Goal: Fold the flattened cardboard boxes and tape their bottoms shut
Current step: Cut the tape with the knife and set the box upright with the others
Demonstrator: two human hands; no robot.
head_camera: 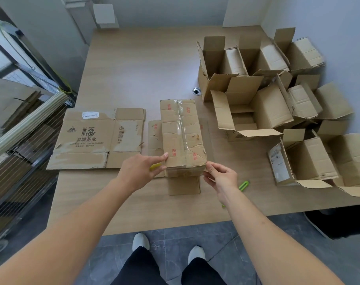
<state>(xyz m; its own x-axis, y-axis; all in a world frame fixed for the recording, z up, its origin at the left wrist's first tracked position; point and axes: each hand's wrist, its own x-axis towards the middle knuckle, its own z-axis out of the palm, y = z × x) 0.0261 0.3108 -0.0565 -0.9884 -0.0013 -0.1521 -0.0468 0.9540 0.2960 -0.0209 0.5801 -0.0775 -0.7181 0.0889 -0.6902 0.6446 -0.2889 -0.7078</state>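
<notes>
A folded cardboard box (183, 136) stands upside down in the middle of the table (133, 68), with clear tape along its bottom seam and down the near face. My left hand (138, 171) rests its fingertips on the box's near left edge and has a small yellow object (155, 166) tucked under the fingers. My right hand (222, 177) pinches at the box's near right corner, where the tape ends. A flattened printed box (92, 138) lies to the left.
Several folded boxes (277, 99) with open flaps crowd the table's right side. A green cutter (244, 185) lies by my right wrist. A wire cart (20, 140) holding flat cardboard stands to the left. A cable hole (196, 90) sits mid-table.
</notes>
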